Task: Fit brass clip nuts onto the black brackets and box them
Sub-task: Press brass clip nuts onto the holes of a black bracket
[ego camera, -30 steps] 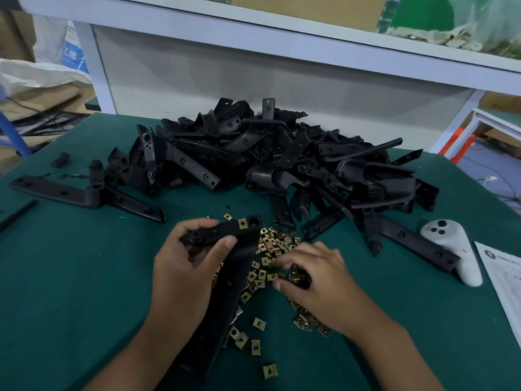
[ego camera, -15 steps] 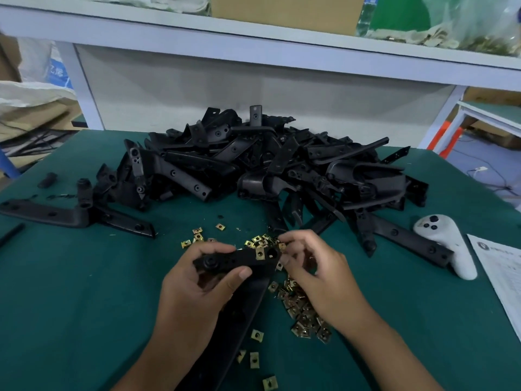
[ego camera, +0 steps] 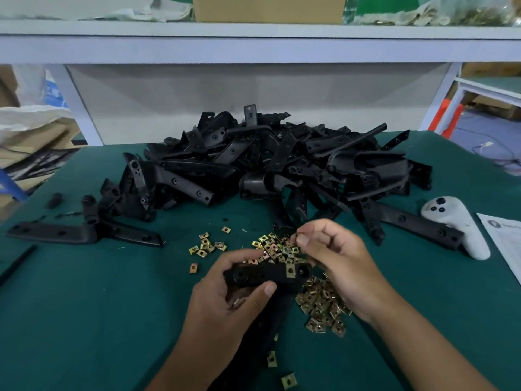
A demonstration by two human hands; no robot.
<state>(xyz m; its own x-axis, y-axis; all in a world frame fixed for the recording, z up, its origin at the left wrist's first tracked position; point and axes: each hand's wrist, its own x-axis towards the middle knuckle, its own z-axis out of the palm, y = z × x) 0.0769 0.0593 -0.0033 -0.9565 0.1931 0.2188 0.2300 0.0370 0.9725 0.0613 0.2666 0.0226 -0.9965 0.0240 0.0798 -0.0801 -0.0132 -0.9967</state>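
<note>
My left hand [ego camera: 225, 300] grips a black bracket [ego camera: 265, 275] by its upper end, thumb across the front. One brass clip nut [ego camera: 290, 270] sits on the bracket's top bar near its right end. My right hand [ego camera: 335, 261] hovers just right of the bar with its fingers curled, fingertips pinched together above the loose brass clip nuts [ego camera: 321, 306]; what they pinch is too small to tell. A large heap of black brackets [ego camera: 270, 162] lies behind on the green table [ego camera: 84, 306].
A lone black bracket [ego camera: 81, 232] lies at the left. A white handheld controller [ego camera: 456, 224] and a paper sheet [ego camera: 504, 241] sit at the right. Small groups of nuts [ego camera: 207, 245] are scattered near the front. A shelf [ego camera: 253, 40] spans above the heap.
My right hand rose from the nut pile to the bracket's right end. My left hand drew the bracket nearer to me.
</note>
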